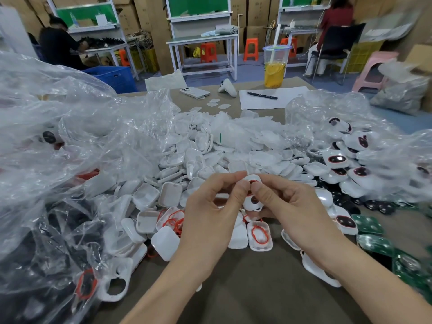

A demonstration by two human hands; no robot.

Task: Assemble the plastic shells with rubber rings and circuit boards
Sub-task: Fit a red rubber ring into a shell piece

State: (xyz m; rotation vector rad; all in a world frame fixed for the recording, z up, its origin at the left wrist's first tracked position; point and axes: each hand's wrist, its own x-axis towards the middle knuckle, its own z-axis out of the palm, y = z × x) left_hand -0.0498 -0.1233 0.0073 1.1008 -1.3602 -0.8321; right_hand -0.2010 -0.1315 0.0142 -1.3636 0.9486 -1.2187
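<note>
Both my hands hold one white plastic shell (253,202) above the table. My left hand (215,204) pinches its upper left edge. My right hand (289,204) grips its right side, thumb pressing a red rubber ring (254,181) at the shell's top opening. A big heap of white shells (187,164) lies behind my hands. Loose red rings (174,220) lie among shells below my left hand, and one shell holds a red ring (259,233). Green circuit boards (374,244) lie at the right. Shells with dark fitted inserts (336,160) pile at the right.
Crumpled clear plastic bags (58,148) fill the left side, another bag (397,164) covers the right. Further back on the table are a phone (194,92), a pen on paper (262,95) and a drink cup (275,66). People sit at workbenches behind.
</note>
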